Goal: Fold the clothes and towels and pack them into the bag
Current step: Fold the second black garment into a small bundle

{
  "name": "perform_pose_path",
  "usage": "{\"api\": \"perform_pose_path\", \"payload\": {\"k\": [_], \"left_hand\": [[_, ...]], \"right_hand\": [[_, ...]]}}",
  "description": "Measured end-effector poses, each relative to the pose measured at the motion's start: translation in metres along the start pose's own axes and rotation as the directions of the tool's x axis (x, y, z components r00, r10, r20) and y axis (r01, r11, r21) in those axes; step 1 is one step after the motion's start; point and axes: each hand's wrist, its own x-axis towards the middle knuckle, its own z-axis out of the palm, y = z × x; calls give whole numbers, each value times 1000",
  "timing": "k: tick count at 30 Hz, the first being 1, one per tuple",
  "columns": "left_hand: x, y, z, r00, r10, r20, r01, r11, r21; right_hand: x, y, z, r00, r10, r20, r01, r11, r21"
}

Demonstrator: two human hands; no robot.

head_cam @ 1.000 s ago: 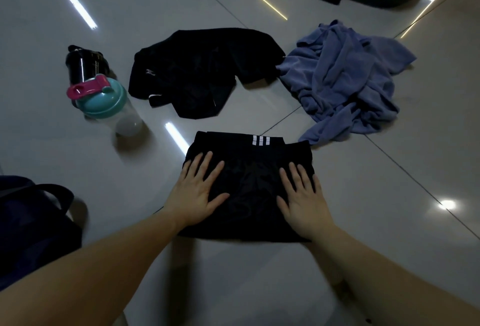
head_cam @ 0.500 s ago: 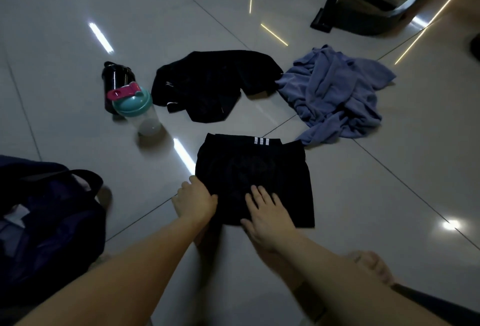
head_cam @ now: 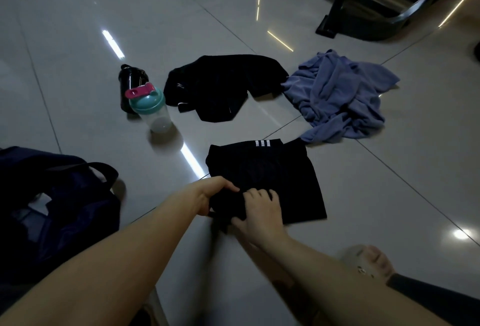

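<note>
Head view of a pale, glossy tiled floor (head_cam: 389, 195). Toward the near middle of the floor, folded black shorts (head_cam: 265, 169), white-striped waistband on the far side, lying flat except at the near left corner, now bunched and slightly raised. Left hand (head_cam: 210, 195) wrapped round that corner from the left; right hand (head_cam: 259, 211) just beside it, fingers bent over the near edge, thumb seemingly under the cloth. Both clamped on the shorts and close together, almost touching. Differs from a second earlier: palms then flat and well apart on top of the cloth, pressing it smooth. Suggests smoothing finished and a lift begun, presumably toward the dark bag (head_cam: 59, 208) on the near left of the floor, handles up, interior too dark to read. Calls for a grip on all layers at once, to avoid an unravelled fold in transit. Still unfolded on the far side: a black garment (head_cam: 223, 84), spread loosely, and a crumpled blue towel (head_cam: 337, 97), touching at the garment's right end, the towel's near tip just beside the shorts' far right corner. Left of the garment, a clear shaker bottle (head_cam: 152, 110) with teal lid, touching a black bottle (head_cam: 128, 84) behind.
</note>
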Motion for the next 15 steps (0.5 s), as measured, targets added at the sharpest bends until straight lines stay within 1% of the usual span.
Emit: {"api": "perform_pose_path", "payload": {"k": [1,4,6,9,10,12,13,15], "left_hand": [[-2,0,-1,1000,0,20,0,1000,-6],[0,-2,1,1000,-4,12,4,1000,19],[3,-1,1,1000,6,-7,-6,998,-66],[13,7,-2,999,39,-35,-47,962,-270],[13,9,-3,998,35,-57,-51,954,-296],[18,13,-8,990,32,-140,-75,946,-317],[23,14,-11,979,34,-200,-97,943,-318],[24,16,-15,935,66,-350,-177,938,-297]], "right_hand": [[1,1,-2,1000,4,-6,-4,1000,3],[4,12,-4,998,-64,-15,63,997,-35],[4,19,-6,993,-112,-26,112,994,-18],[-3,28,-8,967,-255,-14,256,966,46],[-6,31,-7,955,-297,15,296,954,53],[-13,35,-9,942,-315,112,308,948,76],[-16,35,-11,941,-294,165,280,954,106],[-17,31,-16,932,-239,272,188,962,198]]}}
